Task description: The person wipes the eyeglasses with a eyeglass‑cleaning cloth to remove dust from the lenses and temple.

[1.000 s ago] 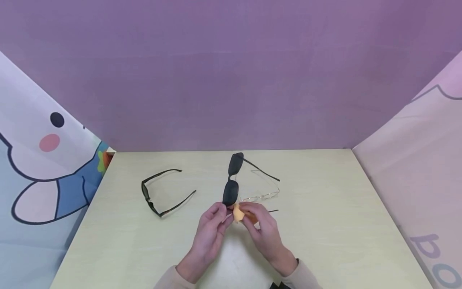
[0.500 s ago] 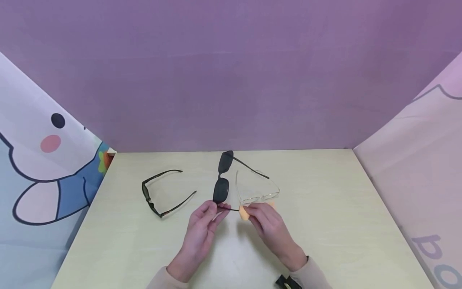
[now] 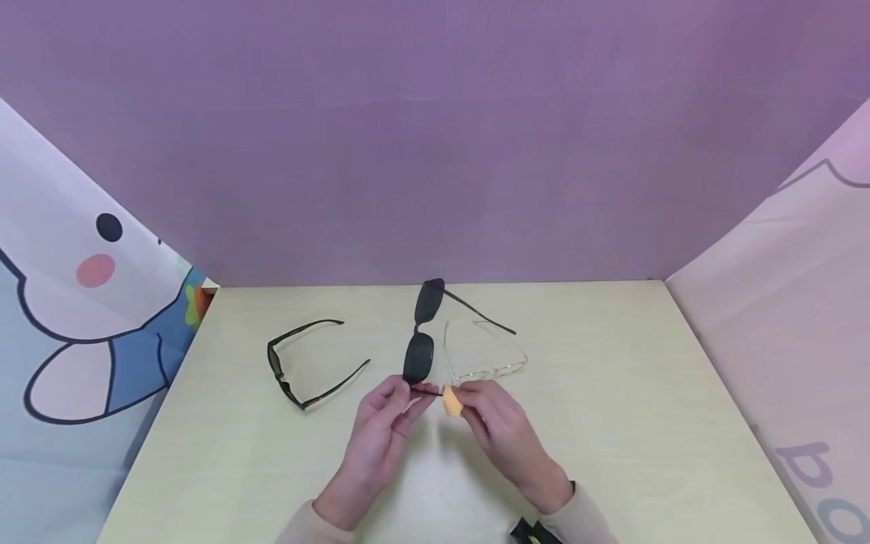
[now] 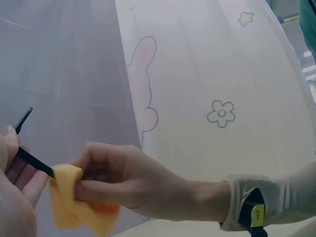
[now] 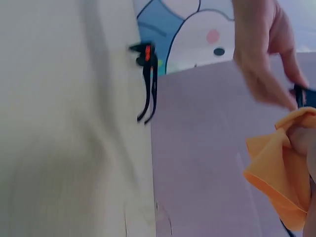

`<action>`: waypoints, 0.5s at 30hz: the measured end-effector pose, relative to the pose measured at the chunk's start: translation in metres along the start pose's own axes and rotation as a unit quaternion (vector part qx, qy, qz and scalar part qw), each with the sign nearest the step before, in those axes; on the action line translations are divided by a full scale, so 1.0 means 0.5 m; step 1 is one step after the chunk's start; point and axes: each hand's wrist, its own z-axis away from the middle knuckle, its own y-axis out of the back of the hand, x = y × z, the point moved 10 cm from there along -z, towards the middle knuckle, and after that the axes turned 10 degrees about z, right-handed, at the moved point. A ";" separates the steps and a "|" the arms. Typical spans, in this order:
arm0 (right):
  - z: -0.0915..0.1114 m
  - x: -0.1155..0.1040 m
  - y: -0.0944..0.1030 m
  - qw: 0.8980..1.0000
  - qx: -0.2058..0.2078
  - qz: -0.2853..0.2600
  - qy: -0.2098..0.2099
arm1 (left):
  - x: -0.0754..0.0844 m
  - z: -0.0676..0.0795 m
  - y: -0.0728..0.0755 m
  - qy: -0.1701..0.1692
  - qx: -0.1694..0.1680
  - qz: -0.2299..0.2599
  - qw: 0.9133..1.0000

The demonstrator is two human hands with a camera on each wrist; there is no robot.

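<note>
My left hand (image 3: 375,438) grips a pair of black sunglasses (image 3: 418,357) by the near corner of the frame, lenses upright and both arms spread to the right. My right hand (image 3: 501,431) pinches an orange cloth (image 3: 451,401) folded round the near arm of the sunglasses. In the left wrist view, the dark arm runs from the left fingers into the cloth (image 4: 74,197), whose loose end hangs below the right hand (image 4: 123,177). The right wrist view has the cloth (image 5: 281,168) large at the right, the left hand (image 5: 264,54) beyond it.
Dark-framed glasses (image 3: 275,363) lie with arms spread on the table (image 3: 224,453) at the left. Thin wire-framed glasses (image 3: 511,368) lie just beyond the right hand, partly behind it. A purple backdrop (image 3: 435,151) rises along the table's far edge.
Both hands and the sunglasses shifted left, then slightly back right. The cloth slid out along the near arm, baring part of it, then moved back a little toward the left hand.
</note>
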 end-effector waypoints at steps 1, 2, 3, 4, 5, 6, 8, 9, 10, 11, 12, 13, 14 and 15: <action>0.001 0.001 0.001 1.000 -0.004 0.012 0.006 | 0.006 0.000 0.000 -0.007 -0.005 -0.003 1.000; 0.002 0.002 0.001 1.000 -0.008 0.022 0.011 | 0.011 0.000 0.001 -0.012 -0.009 -0.003 1.000; 0.003 0.002 0.001 0.999 -0.012 0.028 0.013 | 0.015 0.001 0.002 -0.015 -0.010 -0.004 1.000; 0.004 0.003 0.000 0.999 -0.015 0.029 0.014 | 0.016 0.001 0.004 -0.017 -0.010 -0.004 1.000; 0.004 0.003 -0.001 0.999 -0.014 0.027 0.012 | 0.016 0.002 0.005 -0.018 -0.009 -0.004 1.000; 0.005 0.003 -0.002 1.000 -0.015 0.020 0.006 | 0.014 0.002 0.006 -0.016 -0.011 -0.004 1.000; 0.004 0.001 -0.006 1.000 -0.012 -0.005 -0.007 | 0.005 0.003 0.005 -0.006 -0.011 -0.006 1.000; 0.003 -0.001 -0.007 1.000 -0.010 -0.018 -0.014 | 0.000 0.004 0.004 0.000 -0.010 -0.008 1.000; 0.002 -0.003 -0.009 0.999 -0.008 -0.030 -0.021 | -0.004 0.005 0.003 0.005 -0.008 -0.009 1.000; 0.000 -0.005 -0.010 0.999 -0.007 -0.040 -0.026 | -0.008 0.006 0.002 0.010 -0.007 -0.010 1.000; -0.001 -0.008 -0.011 0.999 -0.007 -0.046 -0.028 | -0.011 0.006 0.001 0.014 -0.007 -0.012 1.000; -0.003 -0.010 -0.011 0.998 -0.006 -0.048 -0.026 | -0.011 0.007 0.000 0.017 -0.007 -0.014 1.000; -0.005 -0.013 -0.010 0.999 -0.006 -0.046 -0.022 | -0.010 0.007 -0.001 0.017 -0.009 -0.013 1.000; -0.007 -0.014 -0.008 0.999 -0.005 -0.040 -0.016 | -0.006 0.006 -0.001 0.013 -0.011 -0.011 1.000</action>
